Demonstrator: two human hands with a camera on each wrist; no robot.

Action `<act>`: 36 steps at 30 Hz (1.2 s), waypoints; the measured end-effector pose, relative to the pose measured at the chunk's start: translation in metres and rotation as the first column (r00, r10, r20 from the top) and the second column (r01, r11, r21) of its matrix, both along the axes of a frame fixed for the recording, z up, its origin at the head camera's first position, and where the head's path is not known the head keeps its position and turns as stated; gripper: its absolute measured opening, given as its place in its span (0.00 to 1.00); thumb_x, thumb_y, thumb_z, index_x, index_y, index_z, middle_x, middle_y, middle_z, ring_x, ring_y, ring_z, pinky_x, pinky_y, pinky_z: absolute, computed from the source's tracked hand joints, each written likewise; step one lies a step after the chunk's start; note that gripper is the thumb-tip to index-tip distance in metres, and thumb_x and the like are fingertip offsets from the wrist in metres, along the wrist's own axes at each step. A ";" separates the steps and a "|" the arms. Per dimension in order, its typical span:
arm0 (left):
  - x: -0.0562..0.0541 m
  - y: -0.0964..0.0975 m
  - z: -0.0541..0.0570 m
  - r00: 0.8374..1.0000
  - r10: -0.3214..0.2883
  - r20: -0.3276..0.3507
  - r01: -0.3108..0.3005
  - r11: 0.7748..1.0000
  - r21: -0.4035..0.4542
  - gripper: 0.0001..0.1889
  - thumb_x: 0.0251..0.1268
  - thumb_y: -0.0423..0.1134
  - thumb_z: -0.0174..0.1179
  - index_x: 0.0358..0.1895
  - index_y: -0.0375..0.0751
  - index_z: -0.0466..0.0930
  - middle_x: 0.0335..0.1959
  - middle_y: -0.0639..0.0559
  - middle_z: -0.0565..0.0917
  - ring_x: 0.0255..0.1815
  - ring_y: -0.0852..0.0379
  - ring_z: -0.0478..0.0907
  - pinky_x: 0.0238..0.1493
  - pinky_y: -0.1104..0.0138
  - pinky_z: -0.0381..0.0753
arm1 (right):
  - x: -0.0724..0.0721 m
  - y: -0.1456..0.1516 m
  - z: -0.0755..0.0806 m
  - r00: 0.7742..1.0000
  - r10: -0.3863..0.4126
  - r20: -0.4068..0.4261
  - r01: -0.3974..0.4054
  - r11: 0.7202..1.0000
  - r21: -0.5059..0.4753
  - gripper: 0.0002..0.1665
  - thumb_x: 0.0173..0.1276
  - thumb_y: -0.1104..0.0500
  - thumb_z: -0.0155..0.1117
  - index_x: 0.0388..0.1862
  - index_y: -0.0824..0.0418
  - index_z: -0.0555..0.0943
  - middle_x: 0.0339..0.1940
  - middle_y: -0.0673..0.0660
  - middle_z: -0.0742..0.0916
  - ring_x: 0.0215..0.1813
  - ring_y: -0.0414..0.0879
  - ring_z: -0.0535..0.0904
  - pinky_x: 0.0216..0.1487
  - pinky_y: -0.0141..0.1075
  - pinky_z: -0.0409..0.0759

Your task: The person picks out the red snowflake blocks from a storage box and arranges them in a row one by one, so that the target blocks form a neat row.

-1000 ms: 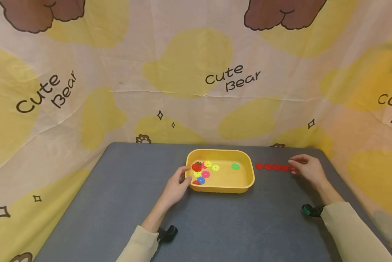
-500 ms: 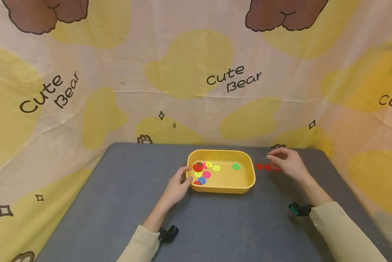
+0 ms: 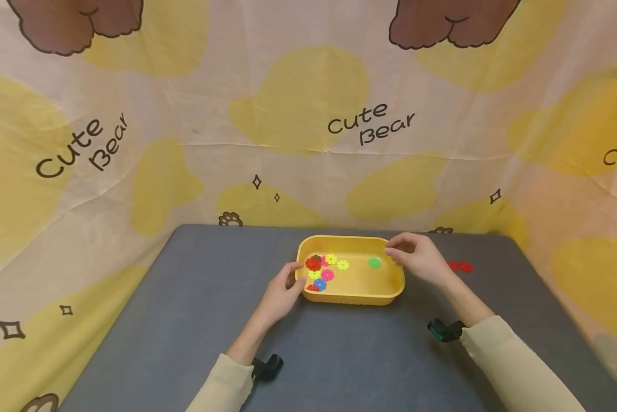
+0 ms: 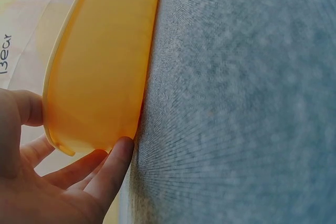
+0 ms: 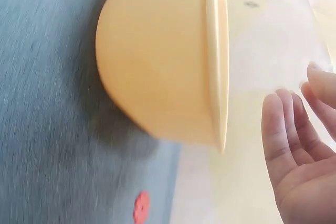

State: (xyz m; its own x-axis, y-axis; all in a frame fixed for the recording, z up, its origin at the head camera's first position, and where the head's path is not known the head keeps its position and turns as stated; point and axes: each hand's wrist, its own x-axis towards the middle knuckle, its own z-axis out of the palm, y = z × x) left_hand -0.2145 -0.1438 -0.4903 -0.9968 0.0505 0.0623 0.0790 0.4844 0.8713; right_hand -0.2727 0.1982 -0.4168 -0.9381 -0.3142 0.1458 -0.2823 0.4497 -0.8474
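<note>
A yellow plastic tub (image 3: 352,299) stands on the table, and my left hand (image 3: 281,292) holds its left end, with thumb and fingers around rim and wall in the left wrist view. My right hand (image 3: 422,260) hovers at the tub's right rim, fingers loosely bent, with nothing visible between them. Inside the tub, snowflake-shaped plastic discs cluster at the left: red (image 3: 313,263), yellow (image 3: 343,265), pink (image 3: 327,275) and blue (image 3: 320,284). A green disc (image 3: 374,262) lies by itself near the right end. Red discs (image 3: 460,266) lie right of the tub, partly hidden by my right hand.
The grey table (image 3: 185,320) extends on both sides of the tub. A printed cloth (image 3: 293,114) hangs along the back and sides. A dark wrist strap device (image 3: 445,330) sits on my right wrist, another (image 3: 268,368) on my left.
My right hand has moved left from the far end of the red disc row to the tub's right rim. My left hand has stayed at the tub's left end.
</note>
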 end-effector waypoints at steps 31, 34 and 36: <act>0.001 -0.002 -0.002 1.000 0.002 0.002 -0.002 1.000 0.000 0.21 0.76 0.46 0.58 0.68 0.49 0.73 0.61 0.45 0.80 0.59 0.47 0.79 0.58 0.47 0.77 | -0.002 -0.123 -0.035 0.967 0.256 0.021 -0.256 0.964 0.068 0.06 0.68 0.60 0.72 0.40 0.60 0.87 0.35 0.53 0.87 0.32 0.46 0.81 0.34 0.38 0.82; 0.000 -0.001 -0.001 1.000 -0.003 0.005 0.003 1.000 -0.003 0.21 0.76 0.47 0.58 0.68 0.49 0.73 0.62 0.45 0.80 0.60 0.46 0.79 0.59 0.46 0.77 | -0.004 -0.129 -0.038 0.960 0.280 0.027 -0.281 0.955 0.090 0.05 0.67 0.60 0.73 0.40 0.59 0.86 0.34 0.50 0.86 0.32 0.46 0.79 0.34 0.37 0.81; -0.001 -0.001 -0.001 1.000 -0.009 0.007 0.009 1.000 -0.005 0.21 0.76 0.47 0.58 0.68 0.49 0.73 0.63 0.44 0.79 0.61 0.45 0.78 0.59 0.45 0.76 | -0.005 -0.134 -0.040 0.954 0.297 0.029 -0.298 0.948 0.114 0.05 0.67 0.61 0.73 0.40 0.60 0.86 0.34 0.49 0.86 0.34 0.47 0.79 0.36 0.37 0.80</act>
